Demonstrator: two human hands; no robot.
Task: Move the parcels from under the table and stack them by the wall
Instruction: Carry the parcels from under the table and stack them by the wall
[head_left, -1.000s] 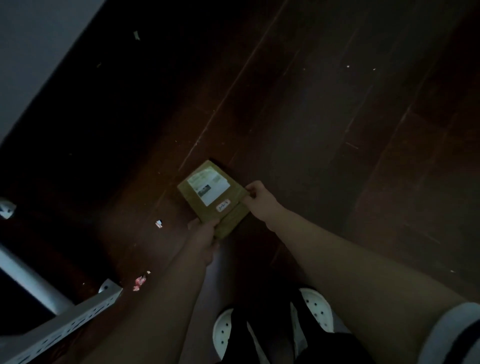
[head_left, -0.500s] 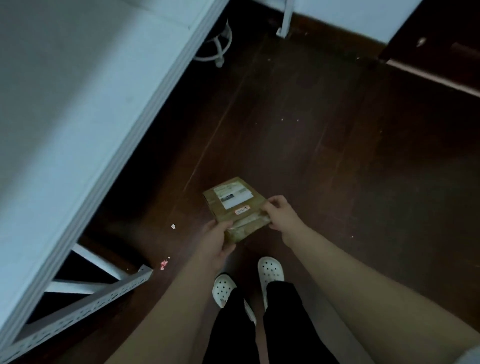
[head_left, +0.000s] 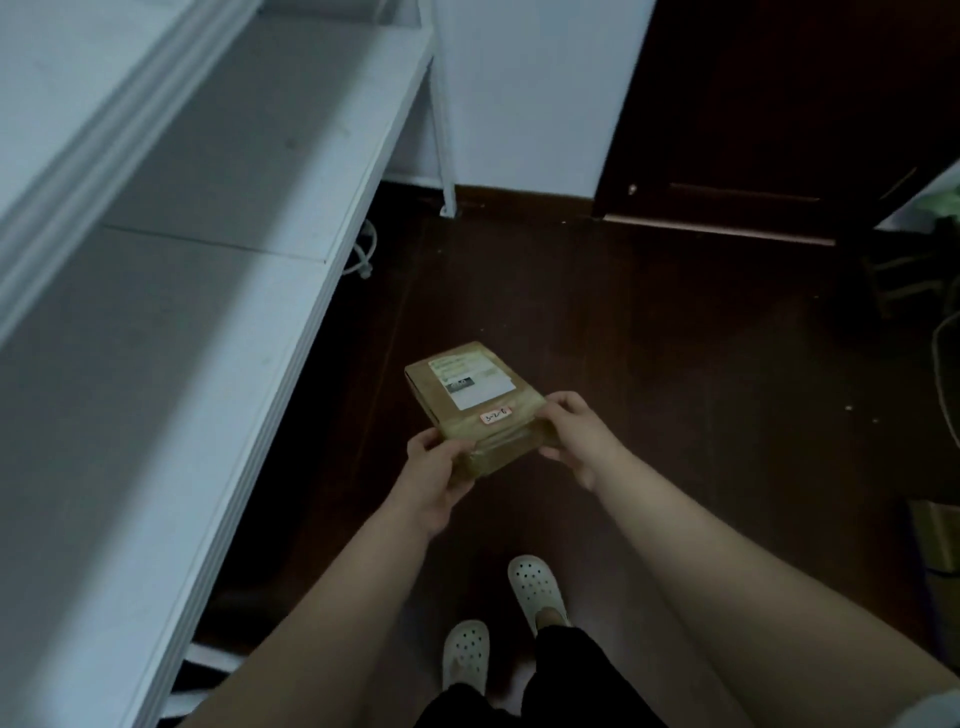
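A white table (head_left: 208, 270) is seen filling the left side of the view, its long edge running from the lower left toward the far end of the room, where a thin white table leg (head_left: 445, 156) is planted on the floor. A dark wooden floor (head_left: 675, 374) is spread across the rest of the lower scene, and it is met at the back by a pale wall (head_left: 524, 93), with a dark door (head_left: 779, 104) set just to the right of that wall. Two bare forearms are extended from the bottom of the view, and between them a brown cardboard parcel (head_left: 436, 395) is held in the air, above the floor, just beside the table's edge and well short of the wall. The parcel is kept roughly level, with its taped near edge turned toward the person. Its near left corner is gripped by the left hand (head_left: 434, 470), the thumb laid on top and the fingers tucked beneath. Its near right corner is gripped by the right hand (head_left: 576, 439), the fingers curled around the edge. A pair of white perforated shoes (head_left: 535, 587) is seen below the parcel, on the floor. A brown box (head_left: 935, 530) is partly shown at the right border. A white shipping label (head_left: 478, 384) is stuck on the parcel's top face, and a small pink sticker (head_left: 496, 417) with handwriting that cannot be read is placed just below it.
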